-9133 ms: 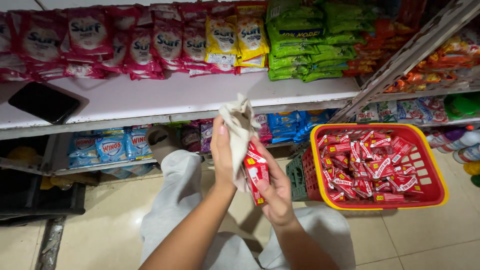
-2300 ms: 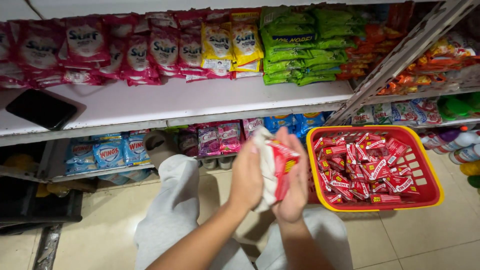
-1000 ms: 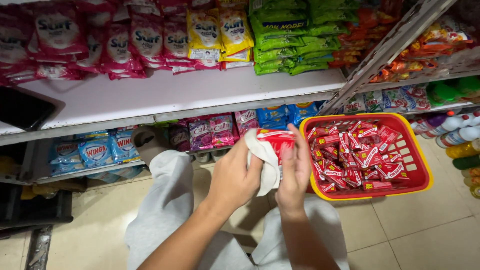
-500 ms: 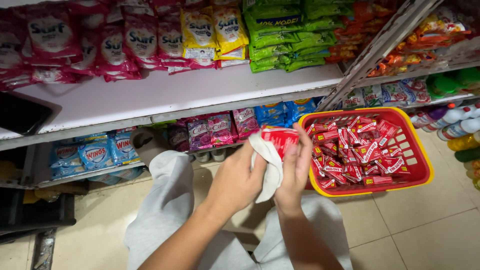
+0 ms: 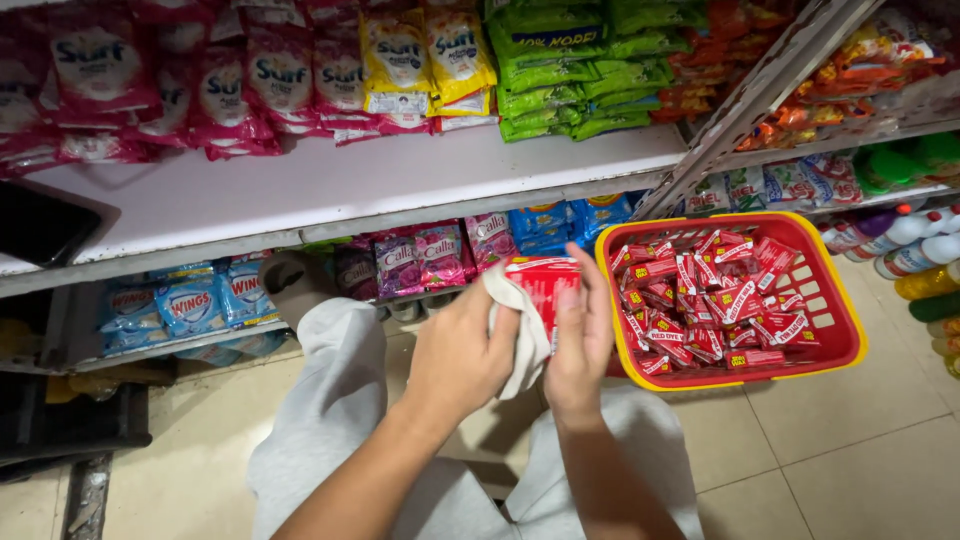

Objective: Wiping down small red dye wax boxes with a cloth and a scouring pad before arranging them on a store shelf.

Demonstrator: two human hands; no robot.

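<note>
Beside the red basket [image 5: 845, 330], my right hand [image 5: 578, 345] now holds the red packet [image 5: 542, 285] upright while my left hand [image 5: 462, 355] has brought the white cloth [image 5: 515, 340] against its side, so wiping continues.

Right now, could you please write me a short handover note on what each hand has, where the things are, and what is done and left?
Left hand: holds a white cloth against the pack.
Right hand: holds a red pack upright in front of the lower shelf.
Red basket: on the floor tiles to the right, filled with the same kind of red packs.
White upper shelf: bare along its front.
Done: cannot tell how many packs are wiped.
Left: this pack is in hand, the cloth on it.
</note>
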